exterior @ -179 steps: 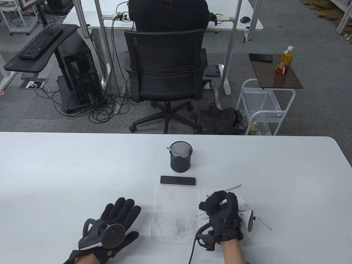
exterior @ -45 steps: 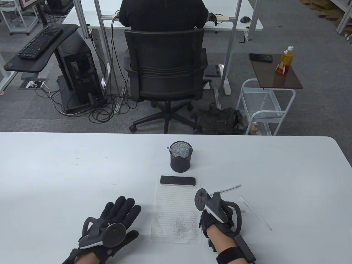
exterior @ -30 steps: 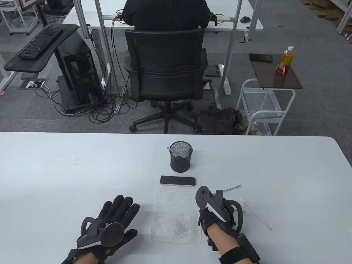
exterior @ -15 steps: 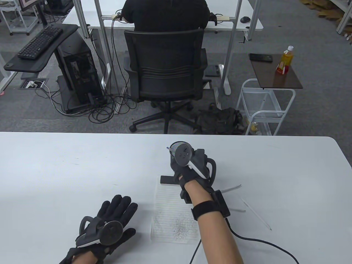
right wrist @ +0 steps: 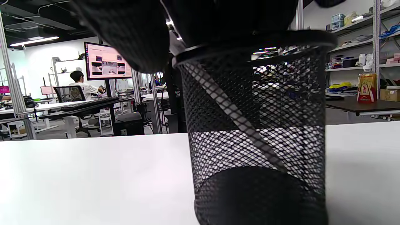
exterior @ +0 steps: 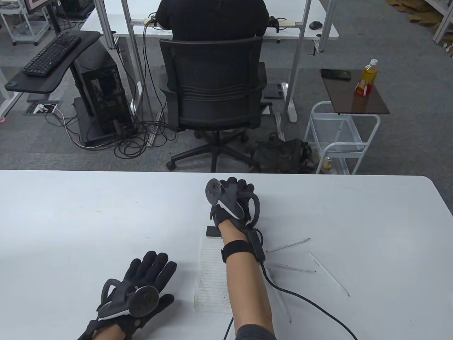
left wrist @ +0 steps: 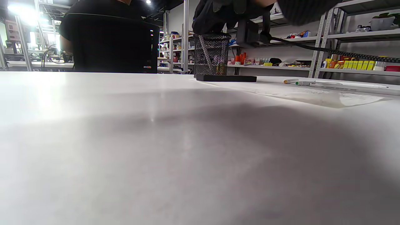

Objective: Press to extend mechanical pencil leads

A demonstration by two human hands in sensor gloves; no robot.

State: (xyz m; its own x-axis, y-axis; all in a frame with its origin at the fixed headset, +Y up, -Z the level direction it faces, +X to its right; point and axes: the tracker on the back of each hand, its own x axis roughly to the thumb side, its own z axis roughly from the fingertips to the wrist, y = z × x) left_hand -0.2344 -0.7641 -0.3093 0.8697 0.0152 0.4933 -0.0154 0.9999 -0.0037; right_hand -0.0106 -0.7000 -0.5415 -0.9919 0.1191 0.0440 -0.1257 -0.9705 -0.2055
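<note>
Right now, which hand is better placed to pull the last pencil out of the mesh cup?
The right hand: it is over the mesh cup, where a pencil leans. The left hand rests flat on the table.

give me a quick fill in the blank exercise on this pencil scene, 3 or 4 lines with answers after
1. The right hand reaches over the black mesh ____.
2. The left hand rests flat on the ____.
3. Seen through the mesh cup in the right wrist view, one pencil stands ____ inside.
4. The black bar lies at the far end of the lined ____.

Missing words: cup; table; slanted; paper
</note>
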